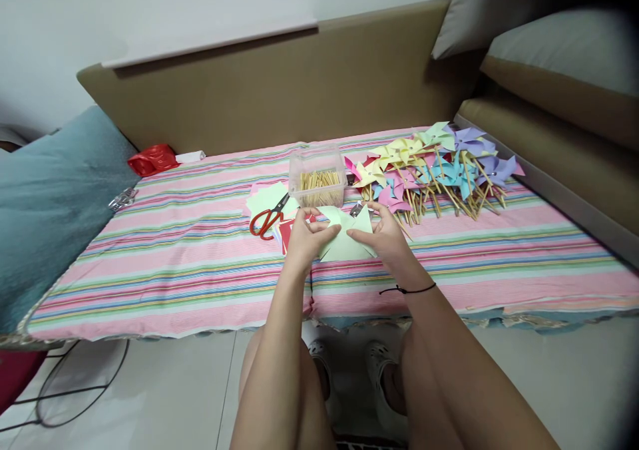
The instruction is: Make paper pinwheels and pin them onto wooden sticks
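Note:
Between my two hands is a pale green paper (348, 246) with cut corners, some of them bent toward its middle. My left hand (310, 238) pinches its left side, thumb on top. On the right side, my right hand (383, 235) grips the paper with thumb and fingers. Scissors (267, 224) with red handles lie left of my left hand, partly on green sheets (264, 200). Red cards (287, 231) are beside them, partly covered by my left hand. Behind the paper stands a clear plastic box (318, 196) of short wooden sticks.
Many finished paper pinwheels (432, 170) on sticks are heaped at the right on the striped cloth (190, 277). A red plastic bag (152, 160) and a white roll (190, 157) lie at the back left. Cushions stand at both sides.

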The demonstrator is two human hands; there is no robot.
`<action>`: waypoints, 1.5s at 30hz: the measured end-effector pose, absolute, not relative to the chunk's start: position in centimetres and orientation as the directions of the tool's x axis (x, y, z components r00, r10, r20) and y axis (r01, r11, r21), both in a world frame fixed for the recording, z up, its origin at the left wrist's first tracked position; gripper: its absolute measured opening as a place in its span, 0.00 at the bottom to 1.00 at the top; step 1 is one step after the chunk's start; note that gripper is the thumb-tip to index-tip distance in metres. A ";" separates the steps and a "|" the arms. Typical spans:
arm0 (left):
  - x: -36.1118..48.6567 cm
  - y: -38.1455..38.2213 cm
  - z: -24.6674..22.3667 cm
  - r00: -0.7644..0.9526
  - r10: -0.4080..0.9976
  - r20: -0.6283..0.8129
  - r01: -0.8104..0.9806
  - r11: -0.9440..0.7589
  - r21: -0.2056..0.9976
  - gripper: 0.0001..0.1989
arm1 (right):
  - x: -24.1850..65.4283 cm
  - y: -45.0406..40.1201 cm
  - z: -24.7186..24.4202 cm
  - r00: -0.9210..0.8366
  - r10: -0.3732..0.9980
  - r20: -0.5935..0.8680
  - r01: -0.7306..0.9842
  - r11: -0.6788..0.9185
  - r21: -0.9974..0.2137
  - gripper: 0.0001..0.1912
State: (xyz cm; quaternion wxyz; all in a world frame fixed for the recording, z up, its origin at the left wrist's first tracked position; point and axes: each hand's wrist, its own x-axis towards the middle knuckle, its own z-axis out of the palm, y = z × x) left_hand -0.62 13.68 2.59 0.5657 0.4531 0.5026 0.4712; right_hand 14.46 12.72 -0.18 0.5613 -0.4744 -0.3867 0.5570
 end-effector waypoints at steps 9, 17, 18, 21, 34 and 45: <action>-0.9 13.9 2.1 0.105 0.985 -0.137 -0.038 0.142 0.989 0.31 | 14.6 12.7 -0.2 0.079 0.993 -0.088 -0.226 -0.068 -0.972 0.38; -0.8 14.1 1.9 0.061 0.990 -0.128 0.006 0.128 0.992 0.32 | 14.5 12.6 -0.1 0.045 0.997 -0.062 -0.236 -0.050 -0.970 0.36; -0.8 14.1 1.9 0.062 0.990 -0.126 0.009 0.126 0.992 0.32 | 14.4 12.6 -0.1 0.048 0.997 -0.065 -0.243 -0.052 -0.969 0.37; -0.8 14.1 1.9 0.086 0.988 -0.125 0.017 0.124 0.992 0.31 | 14.5 12.6 0.1 0.078 0.994 -0.082 -0.251 -0.060 -0.966 0.40; -0.9 13.9 2.0 0.128 0.980 -0.151 0.003 0.152 0.988 0.33 | 14.6 12.6 -0.3 0.108 0.993 -0.041 -0.246 -0.014 -0.969 0.40; -0.9 14.2 2.0 0.086 0.988 -0.131 0.007 0.131 0.991 0.34 | 14.4 12.8 -0.4 0.097 0.994 -0.056 -0.249 -0.030 -0.968 0.40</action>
